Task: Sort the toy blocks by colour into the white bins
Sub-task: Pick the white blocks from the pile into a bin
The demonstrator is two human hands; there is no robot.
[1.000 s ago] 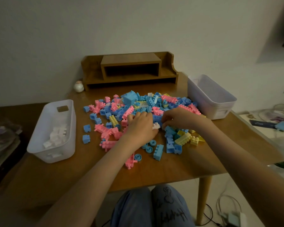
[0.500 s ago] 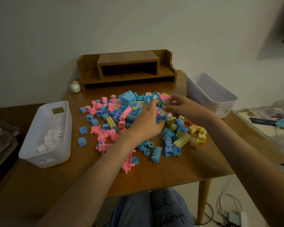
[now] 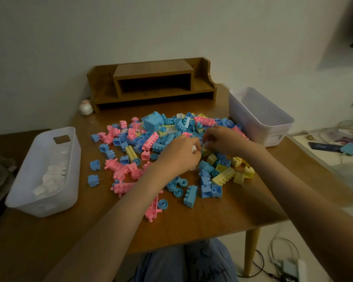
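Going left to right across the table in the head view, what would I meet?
Left white bin → nearest blue cube → nearest blue wheel → long blue brick → right white bin

Dim room: pale wall (image 3: 171, 27), wooden table (image 3: 212, 222) with shelf riser (image 3: 151, 68), light floor (image 3: 232, 243).

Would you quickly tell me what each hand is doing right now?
Left hand: fingers curled round a white block.
Right hand: fingertips pinching a small white piece.
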